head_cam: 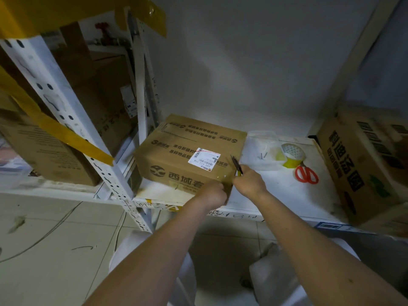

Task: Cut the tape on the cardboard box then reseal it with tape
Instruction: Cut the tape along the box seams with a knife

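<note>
- Head view: cardboard box (187,155) sat on the white shelf (287,195), white label (204,157) on its top.
- My left hand (213,195) pressed the box's near right corner, fingers curled over its edge.
- My right hand (249,181) gripped a yellow-handled cutter (236,165), blade at the box's right edge.
- Tape roll (292,155) and red scissors (306,174) lay right of the box, well apart from it.

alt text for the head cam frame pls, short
A person's right hand holds a yellow-handled cutter at the near right corner of a taped cardboard box on a white shelf, while the left hand steadies the box's front edge. A roll of tape and red-handled scissors lie to the right.
</note>
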`<state>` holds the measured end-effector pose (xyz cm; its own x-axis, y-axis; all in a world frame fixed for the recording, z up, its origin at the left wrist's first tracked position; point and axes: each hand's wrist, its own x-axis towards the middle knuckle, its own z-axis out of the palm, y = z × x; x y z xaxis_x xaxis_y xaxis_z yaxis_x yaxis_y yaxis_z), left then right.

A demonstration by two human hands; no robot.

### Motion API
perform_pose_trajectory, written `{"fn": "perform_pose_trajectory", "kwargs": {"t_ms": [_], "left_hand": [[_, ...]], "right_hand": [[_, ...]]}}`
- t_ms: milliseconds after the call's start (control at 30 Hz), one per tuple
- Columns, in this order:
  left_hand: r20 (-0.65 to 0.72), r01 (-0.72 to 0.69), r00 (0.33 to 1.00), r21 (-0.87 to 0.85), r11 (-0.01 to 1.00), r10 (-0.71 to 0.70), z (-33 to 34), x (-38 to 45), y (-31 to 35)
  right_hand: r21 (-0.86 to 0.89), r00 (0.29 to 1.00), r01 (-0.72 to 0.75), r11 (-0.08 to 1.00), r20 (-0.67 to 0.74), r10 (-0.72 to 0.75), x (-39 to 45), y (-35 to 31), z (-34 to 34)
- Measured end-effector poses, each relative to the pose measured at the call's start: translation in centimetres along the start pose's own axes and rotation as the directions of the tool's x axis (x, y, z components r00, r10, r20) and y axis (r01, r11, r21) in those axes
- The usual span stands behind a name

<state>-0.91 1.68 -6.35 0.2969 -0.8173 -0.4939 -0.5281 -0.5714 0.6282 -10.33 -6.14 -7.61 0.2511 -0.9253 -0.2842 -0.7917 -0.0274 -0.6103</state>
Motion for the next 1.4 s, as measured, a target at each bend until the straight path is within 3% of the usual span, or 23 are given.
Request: {"fn": "perform_pose_trajectory", "kwargs": {"t_ms": [100,200,267,300,433,533,1133,1400], "left_hand": [[0.018,-0.085,0.996,-0.001,0.996,0.085,-0.5,0.6,-0.5],[-0.271,-0.135,0.943,0.218,0.967,0.193,-1.7,1.2,-0.5],[-0.441,-0.109,0.849,0.391,0.914,0.29,-2.5,1.5,-0.3],[-0.455,-0.109,0.825,0.455,0.884,0.336,-2.8,1.9,-0.4],[-0.184,-0.133,0.928,0.649,0.749,0.324,-3.1,3.2,-0.8],[-0.061,-0.157,0.966,0.639,0.753,0.252,-2.5,3.8,-1.3],[-0.047,-0.136,0.97,0.707,0.694,0.238,-1.8,4.0,-1.6],[-0.054,-0.125,0.973,0.691,0.712,0.222,-1.8,4.0,-1.4]], "right_hand": [[-0.018,0.994,-0.059,0.998,-0.089,0.057,-0.1,0.3,-0.5],[-0.166,0.983,-0.05,0.985,-0.182,0.019,-1.4,0.5,-0.8],[-0.3,0.99,-0.032,0.953,-0.143,-0.012,-2.5,0.4,-0.9],[-0.363,0.994,-0.032,0.931,-0.105,-0.007,-3.0,0.3,-1.0],[-0.545,0.999,-0.038,0.838,0.006,0.049,-4.6,-0.8,-0.7],[-0.591,0.995,-0.053,0.805,0.038,0.094,-5.1,-1.3,-0.6],[-0.691,0.945,0.083,0.718,0.283,0.163,-4.6,-5.3,-1.4],[-0.581,0.995,-0.015,0.814,0.073,0.07,-5.3,-2.5,0.6]]}}
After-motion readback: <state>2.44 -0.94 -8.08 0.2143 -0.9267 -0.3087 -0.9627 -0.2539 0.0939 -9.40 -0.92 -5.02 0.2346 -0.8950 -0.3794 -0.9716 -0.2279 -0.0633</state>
